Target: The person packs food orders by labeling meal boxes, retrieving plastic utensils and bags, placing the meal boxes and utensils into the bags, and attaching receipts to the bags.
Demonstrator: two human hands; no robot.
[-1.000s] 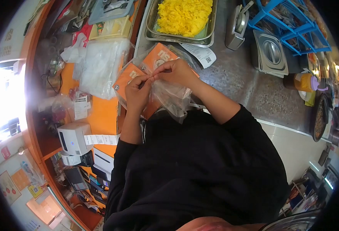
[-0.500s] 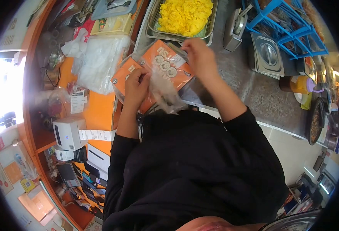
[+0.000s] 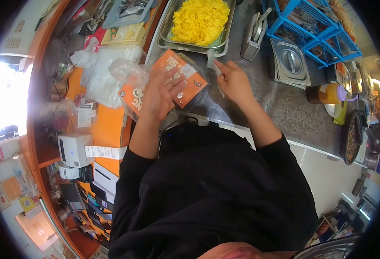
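My left hand (image 3: 159, 93) is held over two orange boxes with white print, its fingers stretched and somewhat apart. One orange box (image 3: 195, 89) sits to the right of the hand; the other orange box (image 3: 131, 96) lies partly behind it. Clear plastic wraps around the boxes, and a crumpled clear plastic bag (image 3: 128, 71) puffs up at the left. To the right, my right hand (image 3: 236, 84) is closed, thumb and fingers pinched on a thin whitish strip (image 3: 211, 60). Whether the strip is plastic or paper I cannot tell.
A metal tray (image 3: 165, 38) of yellow chopped food stands beyond the boxes. On the right are a metal napkin holder (image 3: 252, 41), a lidded steel container (image 3: 291, 62), a blue rack (image 3: 323, 41) and a bottle (image 3: 323, 94). A label printer (image 3: 74, 149) stands left, near stacked plastic bags (image 3: 99, 88).
My left hand has opened from its grip on the plastic and spread over the boxes. The plastic bag has shifted left. My right hand has moved lower, with a whitish strip now visible in it.
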